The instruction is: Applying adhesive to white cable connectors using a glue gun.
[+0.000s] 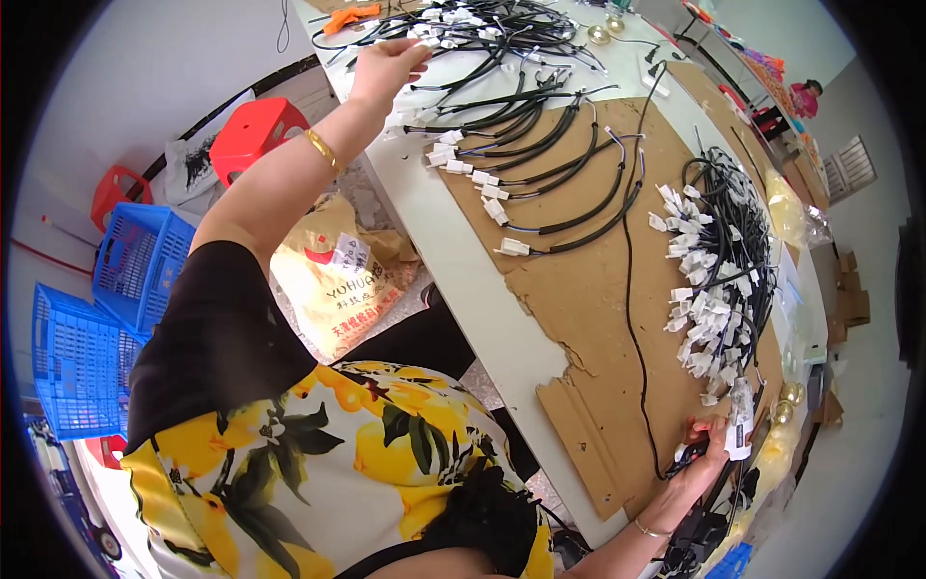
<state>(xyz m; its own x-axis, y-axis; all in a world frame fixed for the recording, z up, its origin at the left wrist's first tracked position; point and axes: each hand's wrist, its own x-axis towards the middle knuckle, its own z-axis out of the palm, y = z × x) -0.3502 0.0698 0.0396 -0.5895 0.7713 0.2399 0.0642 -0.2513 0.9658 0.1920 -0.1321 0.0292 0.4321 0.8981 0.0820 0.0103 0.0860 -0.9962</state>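
Observation:
My left hand [388, 69] reaches to the far end of the table, fingers pinched at a white connector [423, 44] on the near edge of a heap of black cables [502, 29]. Its fingertips partly hide what they grip. At the lower right, my right hand [709, 439] is closed round a corded tool [740, 425] with a white labelled body and dark parts; I cannot make out its kind. A bundle of black cables with white connectors [709, 280] lies just beyond it. Between the hands, several cables [588, 217] lie curved in a row, connectors toward me.
Brown cardboard [579, 299] covers much of the white table [434, 222], and a black cord [631, 318] runs along it. An orange object [351, 17] lies at the far left corner. Beside the table are a printed sack [338, 289], a red stool [253, 135] and blue crates [82, 357].

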